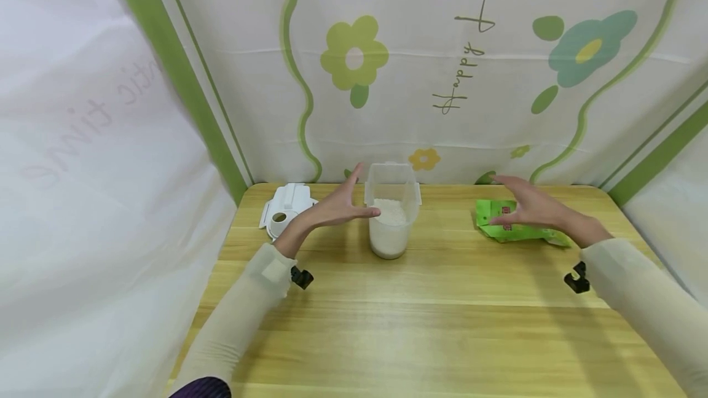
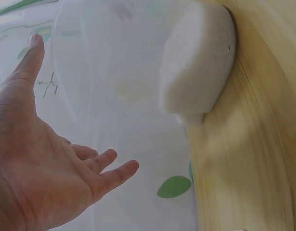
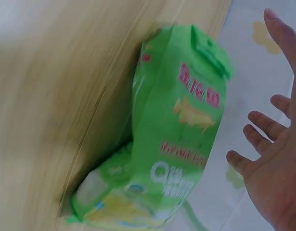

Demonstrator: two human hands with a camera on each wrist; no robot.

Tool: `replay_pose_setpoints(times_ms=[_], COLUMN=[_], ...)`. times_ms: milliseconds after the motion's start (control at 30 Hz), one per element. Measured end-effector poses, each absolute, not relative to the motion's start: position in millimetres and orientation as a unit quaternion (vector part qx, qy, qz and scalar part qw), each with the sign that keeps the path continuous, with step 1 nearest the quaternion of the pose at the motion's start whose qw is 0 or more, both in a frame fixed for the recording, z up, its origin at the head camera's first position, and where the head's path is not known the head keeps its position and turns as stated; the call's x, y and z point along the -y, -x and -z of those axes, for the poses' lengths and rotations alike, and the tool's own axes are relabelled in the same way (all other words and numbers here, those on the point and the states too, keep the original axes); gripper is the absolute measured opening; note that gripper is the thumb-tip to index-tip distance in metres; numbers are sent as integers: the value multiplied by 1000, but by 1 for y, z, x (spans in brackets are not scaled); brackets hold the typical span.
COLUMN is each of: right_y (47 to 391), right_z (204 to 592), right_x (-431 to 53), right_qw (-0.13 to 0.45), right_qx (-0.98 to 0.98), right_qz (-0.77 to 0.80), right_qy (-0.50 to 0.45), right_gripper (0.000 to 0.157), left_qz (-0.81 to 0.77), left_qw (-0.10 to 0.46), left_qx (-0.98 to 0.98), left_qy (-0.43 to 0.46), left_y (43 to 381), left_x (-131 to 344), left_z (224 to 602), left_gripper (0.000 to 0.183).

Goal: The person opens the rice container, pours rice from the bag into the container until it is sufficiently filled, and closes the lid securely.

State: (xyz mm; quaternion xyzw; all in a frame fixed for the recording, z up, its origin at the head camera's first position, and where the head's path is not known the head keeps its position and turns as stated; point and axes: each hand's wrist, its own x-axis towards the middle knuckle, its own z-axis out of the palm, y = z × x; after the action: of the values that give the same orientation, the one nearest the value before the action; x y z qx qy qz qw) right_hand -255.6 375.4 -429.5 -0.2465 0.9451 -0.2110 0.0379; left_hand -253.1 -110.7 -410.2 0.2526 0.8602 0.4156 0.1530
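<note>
A clear plastic container [image 1: 390,226], partly filled with white grains [image 1: 391,212], stands upright near the back of the table. My left hand [image 1: 334,206] is at its left side, thumb and fingers spread apart; in the left wrist view a gap shows between the fingers and the white contents [image 2: 198,62]. A green printed bag [image 1: 522,233] lies slack and creased at the back right. Above it in the head view hovers my right hand [image 1: 533,204], fingers spread and palm bare. The bag's printed front [image 3: 174,125] fills the middle of the right wrist view.
Behind my left wrist, a white plastic lid [image 1: 289,204] with a round hole lies at the back left. The wooden table [image 1: 409,324] ends at a patterned white curtain [image 1: 398,121] behind, with more hanging cloth at both sides.
</note>
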Motion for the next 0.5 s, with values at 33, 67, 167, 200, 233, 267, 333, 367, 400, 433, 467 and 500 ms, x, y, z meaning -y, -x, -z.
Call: replay_pose_setpoints(times_ms=[33, 67, 167, 200, 233, 267, 333, 367, 400, 433, 467, 500], right_y=[255, 254, 253, 253, 253, 253, 253, 253, 253, 253, 252, 252], right_z=[429, 428, 428, 429, 430, 430, 430, 430, 431, 430, 430, 430], right_x=[-372, -368, -358, -355, -352, -349, -343, -340, -337, -334, -331, -327], right_qw=[35, 33, 37, 36, 35, 35, 30, 29, 28, 29, 30, 32], right_qx=[-944, -943, -939, -938, -938, -937, -937, -936, -936, -935, -935, -934], right_qz=[211, 209, 214, 216, 218, 220, 219, 219, 219, 218, 217, 216], right_qy=[250, 255, 265, 267, 268, 268, 271, 273, 274, 276, 279, 282], right_gripper=[110, 110, 112, 113, 113, 114, 115, 115, 116, 116, 116, 116], left_qz=[-417, -419, -422, -421, -419, -417, -411, -407, -403, -400, -398, -395], left_qw=[154, 155, 156, 156, 156, 156, 153, 152, 150, 148, 145, 141], left_qx=[-860, -860, -861, -863, -865, -867, -872, -874, -877, -879, -881, -883], left_qy=[-250, -246, -237, -233, -229, -225, -219, -216, -214, -213, -213, -212], left_y=[253, 253, 251, 251, 250, 250, 249, 250, 250, 250, 251, 251], left_x=[112, 114, 119, 121, 122, 124, 128, 129, 131, 133, 135, 137], left_z=[410, 410, 409, 408, 407, 407, 406, 407, 407, 407, 407, 408], left_gripper=[126, 125, 125, 125, 124, 124, 125, 125, 125, 125, 125, 125])
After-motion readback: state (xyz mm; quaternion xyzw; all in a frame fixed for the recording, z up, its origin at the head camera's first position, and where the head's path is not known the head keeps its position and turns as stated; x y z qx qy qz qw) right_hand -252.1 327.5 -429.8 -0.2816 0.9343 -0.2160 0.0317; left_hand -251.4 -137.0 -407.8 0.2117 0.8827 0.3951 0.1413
